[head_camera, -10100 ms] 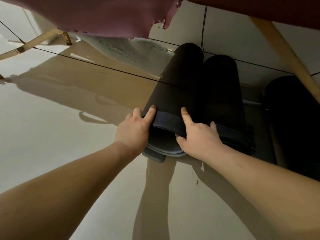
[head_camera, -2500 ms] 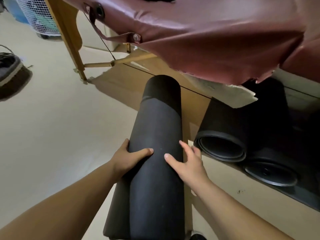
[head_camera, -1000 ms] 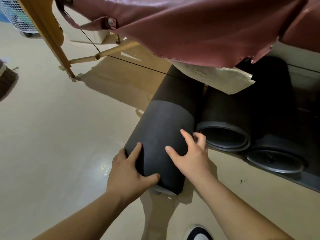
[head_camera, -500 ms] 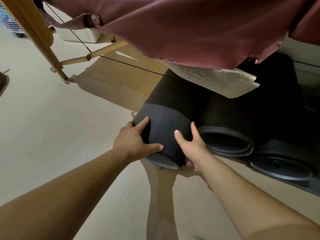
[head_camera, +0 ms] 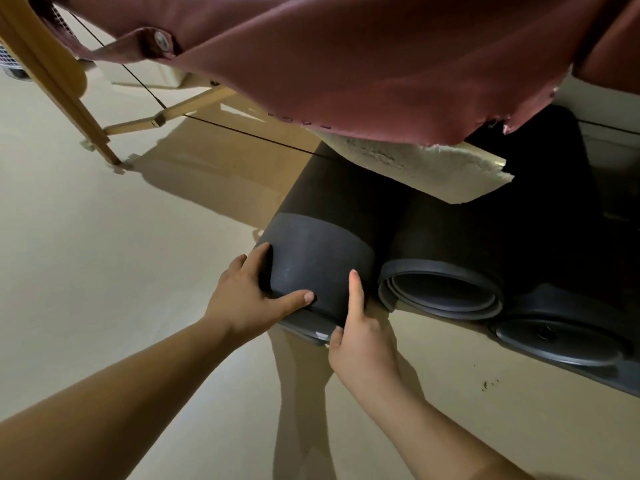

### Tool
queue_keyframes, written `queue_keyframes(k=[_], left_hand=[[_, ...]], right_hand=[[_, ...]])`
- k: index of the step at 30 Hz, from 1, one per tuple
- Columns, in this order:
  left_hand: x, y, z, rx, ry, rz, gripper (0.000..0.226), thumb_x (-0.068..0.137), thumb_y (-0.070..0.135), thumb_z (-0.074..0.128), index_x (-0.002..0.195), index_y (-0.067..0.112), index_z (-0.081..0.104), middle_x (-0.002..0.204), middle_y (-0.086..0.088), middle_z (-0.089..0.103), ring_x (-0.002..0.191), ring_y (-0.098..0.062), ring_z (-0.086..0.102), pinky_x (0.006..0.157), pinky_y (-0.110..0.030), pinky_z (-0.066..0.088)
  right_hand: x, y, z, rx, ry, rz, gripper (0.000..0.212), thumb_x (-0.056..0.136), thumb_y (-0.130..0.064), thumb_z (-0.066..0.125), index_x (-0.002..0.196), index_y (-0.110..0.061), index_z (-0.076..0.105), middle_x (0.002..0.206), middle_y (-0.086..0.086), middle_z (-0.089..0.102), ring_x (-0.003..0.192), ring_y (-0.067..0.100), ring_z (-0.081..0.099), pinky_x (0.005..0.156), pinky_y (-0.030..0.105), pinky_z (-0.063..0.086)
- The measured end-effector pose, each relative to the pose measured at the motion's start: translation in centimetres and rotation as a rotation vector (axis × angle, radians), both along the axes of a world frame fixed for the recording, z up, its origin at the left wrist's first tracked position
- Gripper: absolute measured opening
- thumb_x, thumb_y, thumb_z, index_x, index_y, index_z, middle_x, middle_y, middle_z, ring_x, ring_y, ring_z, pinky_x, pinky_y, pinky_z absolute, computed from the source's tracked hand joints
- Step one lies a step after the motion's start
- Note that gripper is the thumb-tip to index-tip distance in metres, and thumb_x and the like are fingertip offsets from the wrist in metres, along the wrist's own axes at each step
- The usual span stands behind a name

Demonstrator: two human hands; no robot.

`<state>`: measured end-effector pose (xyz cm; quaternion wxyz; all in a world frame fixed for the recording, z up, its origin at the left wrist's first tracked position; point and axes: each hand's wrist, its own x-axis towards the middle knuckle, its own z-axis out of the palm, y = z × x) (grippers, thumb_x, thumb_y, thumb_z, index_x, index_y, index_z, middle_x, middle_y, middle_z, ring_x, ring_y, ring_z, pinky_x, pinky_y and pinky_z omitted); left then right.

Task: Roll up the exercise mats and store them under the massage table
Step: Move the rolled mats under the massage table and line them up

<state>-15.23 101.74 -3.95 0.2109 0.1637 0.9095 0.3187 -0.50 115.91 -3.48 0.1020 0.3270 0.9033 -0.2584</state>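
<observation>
A rolled black exercise mat lies on the floor with its far end under the maroon massage table. My left hand grips its near end from the left, thumb across the front. My right hand holds the same end from the right, index finger pointing up along the roll. A second rolled mat lies right beside it, open end toward me. A third dark roll sits further right, partly in shadow.
A wooden table leg and brace with black cables stand at the left. A torn pale foam piece hangs below the table's upholstery over the mats. Beige floor spreads to the left and toward me.
The mat has slid further under the table. My right hand has dropped lower onto the roll's near rim; my left hand keeps its grip.
</observation>
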Motion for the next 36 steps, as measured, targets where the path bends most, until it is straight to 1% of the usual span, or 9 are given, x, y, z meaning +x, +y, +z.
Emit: queue_keyframes(k=[6, 8, 12, 14, 16, 19, 24, 31, 36], left_hand=[[-0.5, 2.2, 1.2, -0.074, 0.132, -0.076, 0.111, 0.069, 0.093, 0.062, 0.161, 0.049, 0.017, 0.161, 0.000, 0.029, 0.146, -0.031, 0.032, 0.115, -0.053, 0.046], [-1.0, 2.7, 1.7, -0.125, 0.122, -0.086, 0.102, 0.076, 0.087, 0.061, 0.161, 0.052, 0.015, 0.157, -0.003, 0.031, 0.143, -0.032, 0.035, 0.114, -0.050, 0.047], [-1.3, 4.3, 2.3, -0.165, 0.177, -0.108, 0.086, 0.089, 0.078, 0.057, 0.161, 0.056, 0.015, 0.158, -0.008, 0.031, 0.146, -0.033, 0.032, 0.117, -0.049, 0.044], [-1.0, 5.4, 2.6, -0.188, 0.193, -0.086, 0.084, 0.091, 0.073, 0.060, 0.160, 0.055, 0.017, 0.158, -0.009, 0.030, 0.146, -0.033, 0.029, 0.118, -0.050, 0.042], [-0.6, 5.9, 2.4, -0.241, 0.212, -0.062, 0.084, 0.091, 0.072, 0.060, 0.160, 0.055, 0.016, 0.159, -0.011, 0.028, 0.146, -0.034, 0.028, 0.117, -0.051, 0.042], [0.0, 6.4, 1.4, -0.302, 0.258, -0.053, 0.084, 0.092, 0.072, 0.057, 0.160, 0.054, 0.012, 0.164, -0.015, 0.022, 0.149, -0.038, 0.024, 0.117, -0.052, 0.040], [0.7, 6.7, -0.4, -0.346, 0.337, -0.068, 0.083, 0.095, 0.070, 0.054, 0.161, 0.050, 0.009, 0.166, -0.017, 0.018, 0.152, -0.040, 0.019, 0.119, -0.052, 0.038], [-2.5, 8.1, -1.4, -0.413, 0.273, -0.101, 0.083, 0.094, 0.074, 0.051, 0.160, 0.053, 0.005, 0.166, -0.018, 0.013, 0.152, -0.043, 0.014, 0.113, -0.057, 0.043], [-2.7, 8.1, -0.4, -0.295, 0.149, -0.090, 0.081, 0.097, 0.073, 0.046, 0.163, 0.054, 0.003, 0.171, -0.013, 0.009, 0.158, -0.038, 0.005, 0.122, -0.055, 0.034]], right_hand=[[-0.9, 1.5, -1.5, -0.438, 0.309, -0.315, 0.095, 0.103, -0.003, 0.054, 0.160, -0.052, -0.005, 0.094, -0.006, 0.052, 0.078, 0.009, 0.061, 0.088, 0.046, 0.063], [-1.4, 1.8, -1.3, -0.535, 0.337, -0.372, 0.094, 0.104, 0.001, 0.052, 0.159, -0.055, 0.002, 0.116, 0.004, 0.054, 0.084, 0.008, 0.060, 0.095, 0.045, 0.061], [-2.3, 3.1, -1.2, -0.658, 0.368, -0.498, 0.090, 0.105, 0.004, 0.049, 0.157, -0.060, 0.011, 0.165, 0.009, 0.033, 0.138, 0.033, 0.053, 0.100, 0.045, 0.056], [-1.8, 3.4, -1.8, -0.541, 0.367, -0.439, 0.087, 0.107, -0.004, 0.050, 0.160, -0.059, 0.008, 0.157, 0.008, 0.046, 0.133, 0.029, 0.059, 0.099, 0.044, 0.057], [-0.7, 3.2, -2.3, -0.293, 0.333, -0.320, 0.077, 0.108, -0.026, 0.054, 0.162, -0.056, 0.008, 0.112, 0.003, 0.070, 0.095, 0.019, 0.070, 0.080, 0.041, 0.063], [0.2, 3.6, -2.6, 0.047, 0.301, -0.125, 0.068, 0.105, -0.052, 0.049, 0.161, -0.054, 0.010, 0.075, -0.010, 0.052, 0.068, 0.012, 0.056, 0.055, 0.029, 0.044], [-1.0, 5.0, -3.4, 0.261, 0.276, 0.060, 0.059, 0.107, -0.047, 0.047, 0.163, -0.043, 0.028, 0.091, 0.002, 0.067, 0.076, 0.022, 0.065, 0.056, 0.032, 0.043], [-3.9, 6.6, -1.4, 0.271, 0.100, 0.070, 0.056, 0.110, -0.048, 0.042, 0.163, -0.047, 0.021, 0.105, 0.005, 0.072, 0.095, 0.025, 0.069, 0.072, 0.038, 0.057], [-4.3, 5.3, 0.0, 0.323, 0.052, 0.114, 0.067, 0.110, -0.052, 0.040, 0.166, -0.035, 0.008, 0.115, 0.007, 0.072, 0.105, 0.028, 0.070, 0.074, 0.036, 0.051]])
